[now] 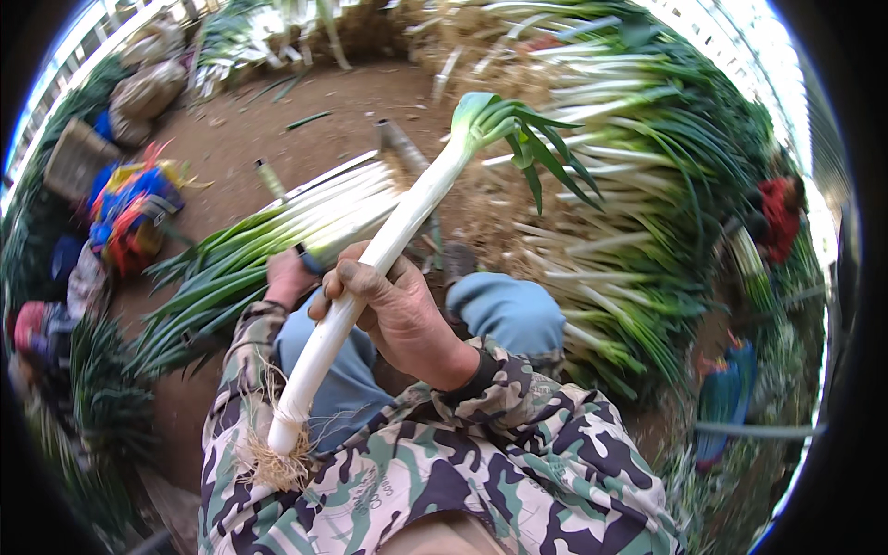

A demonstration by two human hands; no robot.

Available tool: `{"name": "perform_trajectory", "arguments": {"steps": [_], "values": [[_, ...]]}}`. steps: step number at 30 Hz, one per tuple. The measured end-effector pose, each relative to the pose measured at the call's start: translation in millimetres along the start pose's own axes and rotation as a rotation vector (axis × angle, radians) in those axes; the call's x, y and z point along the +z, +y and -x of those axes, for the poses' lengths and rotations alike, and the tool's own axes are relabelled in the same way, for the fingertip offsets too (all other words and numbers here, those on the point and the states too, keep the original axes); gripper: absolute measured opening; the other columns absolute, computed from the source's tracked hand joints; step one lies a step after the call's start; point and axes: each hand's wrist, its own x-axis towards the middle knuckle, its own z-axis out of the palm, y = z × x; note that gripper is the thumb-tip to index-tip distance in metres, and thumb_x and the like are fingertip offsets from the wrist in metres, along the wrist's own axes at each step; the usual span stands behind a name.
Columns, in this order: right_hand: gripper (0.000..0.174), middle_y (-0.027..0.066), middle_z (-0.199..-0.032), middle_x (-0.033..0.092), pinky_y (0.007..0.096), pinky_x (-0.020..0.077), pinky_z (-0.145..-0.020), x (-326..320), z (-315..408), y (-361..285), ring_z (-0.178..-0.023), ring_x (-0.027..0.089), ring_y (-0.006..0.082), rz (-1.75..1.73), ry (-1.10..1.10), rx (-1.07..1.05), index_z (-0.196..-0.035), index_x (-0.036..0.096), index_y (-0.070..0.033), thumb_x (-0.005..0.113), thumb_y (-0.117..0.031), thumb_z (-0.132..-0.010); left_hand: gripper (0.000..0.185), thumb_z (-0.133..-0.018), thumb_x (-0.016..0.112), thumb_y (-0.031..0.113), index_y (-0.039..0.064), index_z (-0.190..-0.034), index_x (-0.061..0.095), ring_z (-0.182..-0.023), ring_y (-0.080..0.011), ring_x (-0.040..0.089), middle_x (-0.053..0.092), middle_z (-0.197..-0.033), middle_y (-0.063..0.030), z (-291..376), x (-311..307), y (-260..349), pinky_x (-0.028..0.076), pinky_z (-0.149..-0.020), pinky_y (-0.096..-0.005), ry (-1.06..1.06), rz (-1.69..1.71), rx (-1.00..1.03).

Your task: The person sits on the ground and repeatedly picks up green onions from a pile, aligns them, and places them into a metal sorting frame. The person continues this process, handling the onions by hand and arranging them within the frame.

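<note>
My right hand (409, 319) grips a thick white leek (388, 239) around the middle of its shaft. The leek slants across the view, its stringy roots close to my jacket and its green top, with short leaves, pointing away. Beyond it, a row of leeks (347, 211) lies side by side between the short upright posts of a metal rack (402, 147). My left hand (288, 276) is at the near side of that row, beside a dark curved piece (309, 260) I cannot identify. Its fingers are mostly hidden.
A long heap of leeks (610, 173) lines the right side. Colourful plastic strips (135, 211) lie at left near a cardboard box (80, 159) and sacks (149, 90). A person in red (780, 215) is at far right. Bare soil (347, 94) lies ahead.
</note>
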Motion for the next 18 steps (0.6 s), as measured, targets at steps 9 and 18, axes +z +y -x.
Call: {"name": "perform_trajectory", "arguments": {"steps": [9, 18], "values": [[0.022, 0.0070, -0.085, 0.072, 0.0355, 0.0656, -0.065, 22, -71, 13, -0.071, 0.074, 0.0191, 0.444, -0.183, 0.506, -0.113, 0.065, 0.000, 0.072, -0.020, -0.106, 0.046, -0.077, 0.088, 0.048, 0.008, -0.100, 0.079, -0.092, -0.0424, 0.080, 0.081, -0.094, -0.0193, -15, 13, 56, 0.063, -0.081, -0.0548, -0.054, 0.119, 0.019], [0.040, 0.0041, -0.094, 0.073, 0.0280, 0.0567, -0.067, -23, -149, 4, -0.076, 0.067, 0.0096, 1.028, -0.574, 0.662, -0.124, 0.071, 0.001, 0.080, -0.029, -0.099, 0.038, -0.081, 0.085, 0.037, 0.014, -0.111, 0.080, -0.097, -0.0375, 0.080, 0.081, -0.099, -0.0152, 0, -17, 15, 0.063, -0.083, -0.0515, -0.071, 0.194, -0.046]]}}
